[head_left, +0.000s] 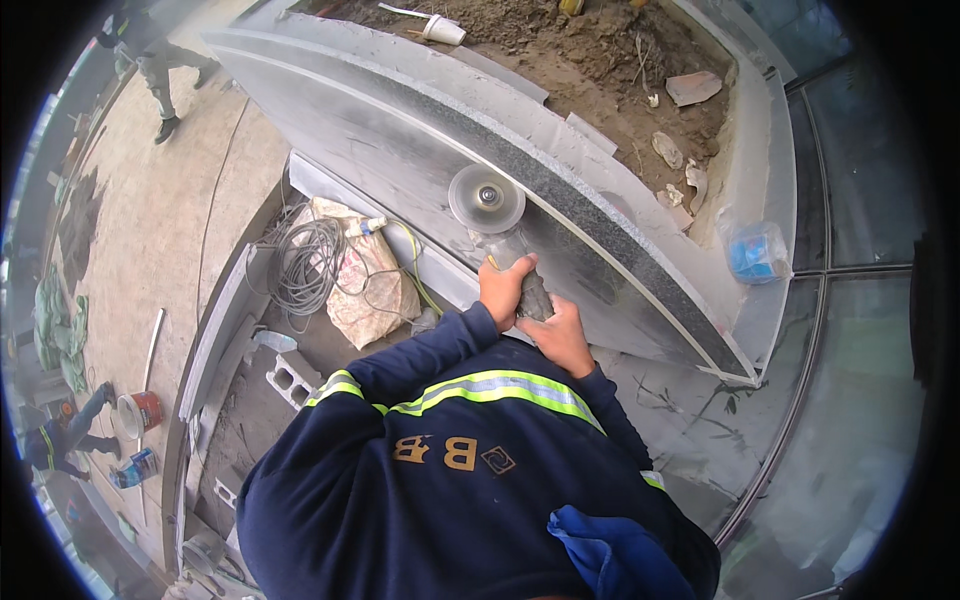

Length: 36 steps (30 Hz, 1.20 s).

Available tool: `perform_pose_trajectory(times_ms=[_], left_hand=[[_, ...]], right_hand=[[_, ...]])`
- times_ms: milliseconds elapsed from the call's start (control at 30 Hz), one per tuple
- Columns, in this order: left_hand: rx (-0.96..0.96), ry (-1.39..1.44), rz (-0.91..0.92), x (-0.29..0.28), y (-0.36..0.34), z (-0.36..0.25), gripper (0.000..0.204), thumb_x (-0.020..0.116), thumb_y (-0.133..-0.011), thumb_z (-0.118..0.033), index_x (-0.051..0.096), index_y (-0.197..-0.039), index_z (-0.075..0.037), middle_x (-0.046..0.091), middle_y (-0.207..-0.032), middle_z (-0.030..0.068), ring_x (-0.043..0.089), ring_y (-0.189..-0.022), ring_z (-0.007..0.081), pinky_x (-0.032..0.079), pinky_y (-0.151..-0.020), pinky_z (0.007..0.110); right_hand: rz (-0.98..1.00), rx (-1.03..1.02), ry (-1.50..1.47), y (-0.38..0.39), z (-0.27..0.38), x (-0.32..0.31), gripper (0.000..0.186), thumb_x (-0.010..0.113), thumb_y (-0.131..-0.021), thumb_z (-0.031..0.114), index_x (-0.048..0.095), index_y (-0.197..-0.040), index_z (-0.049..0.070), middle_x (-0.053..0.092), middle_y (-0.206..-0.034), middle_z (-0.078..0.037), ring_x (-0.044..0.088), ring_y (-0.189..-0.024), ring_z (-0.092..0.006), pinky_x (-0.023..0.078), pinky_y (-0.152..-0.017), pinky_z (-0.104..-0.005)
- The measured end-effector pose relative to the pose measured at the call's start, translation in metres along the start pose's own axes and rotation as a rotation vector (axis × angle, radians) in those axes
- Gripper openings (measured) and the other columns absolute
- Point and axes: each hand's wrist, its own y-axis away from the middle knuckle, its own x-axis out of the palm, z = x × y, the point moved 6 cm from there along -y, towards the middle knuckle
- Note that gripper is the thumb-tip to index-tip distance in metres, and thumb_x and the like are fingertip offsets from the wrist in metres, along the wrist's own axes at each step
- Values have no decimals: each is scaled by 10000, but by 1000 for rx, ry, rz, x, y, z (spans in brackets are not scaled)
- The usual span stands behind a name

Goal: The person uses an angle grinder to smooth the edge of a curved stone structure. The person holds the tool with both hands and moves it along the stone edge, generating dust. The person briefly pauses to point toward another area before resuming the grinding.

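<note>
Both my hands are wrapped round a dusty grey angle grinder [535, 298]. My left hand [505, 290] grips it nearer the head, and my right hand [562, 335] closes on the body's rear end. A round disc [486, 198], blurred at its rim, sits at the grinder's far end. It lies over the upper part of a grey stone slab [400, 150], close to a pale line along the slab's dark speckled edge [560, 210]. Whether the disc touches the stone I cannot tell. Pale dust hangs over the slab.
Left of the slab lie a coiled grey cable [308, 262], a stained white sack [365, 300] and a hollow concrete block [293, 378]. Beyond the slab is a soil bed [600, 60]. A clear bag with blue contents [755, 252] stands right, beside glass panels [860, 170]. People are at far left.
</note>
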Motion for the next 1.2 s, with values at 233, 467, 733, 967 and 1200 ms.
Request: perform_pose_trajectory(times_ms=[233,467,733,967,1200], left_hand=[[49,25,-21,-4,-19,-12,259,777,-889,-123,607,-1051,-15,649,-852,88,691,-672,241,583,-596,395],[58,18,-47,-5,-30,-19,243,774,-885,-118,618,-1033,-4,648,-832,87,687,-677,237,580,-603,393],[72,6,-73,10,3,15,246,767,-889,-109,608,-1051,-13,653,-848,94,695,-686,237,581,-620,388],[21,14,-78,24,30,39,291,773,-885,-91,598,-1100,-5,659,-875,88,684,-705,220,579,-649,376],[-4,18,-61,31,40,44,320,773,-887,-77,598,-1143,2,680,-917,84,679,-726,190,575,-659,359]], right_hand=[[46,11,13,-20,13,4,332,833,-788,156,663,-975,-60,731,-863,-116,673,-801,-142,541,-723,-344],[69,1,-4,-31,29,5,290,801,-813,113,663,-997,-63,664,-758,-19,574,-643,-69,464,-567,-286],[62,-39,36,3,11,-20,340,822,-788,153,659,-990,-67,720,-858,-123,665,-794,-161,539,-736,-362],[67,48,31,33,-12,-40,366,825,-789,139,662,-1044,-69,732,-903,-131,680,-843,-170,548,-777,-352],[61,53,10,43,-8,-47,410,819,-790,135,660,-1103,-77,738,-953,-137,682,-876,-168,554,-808,-349]])
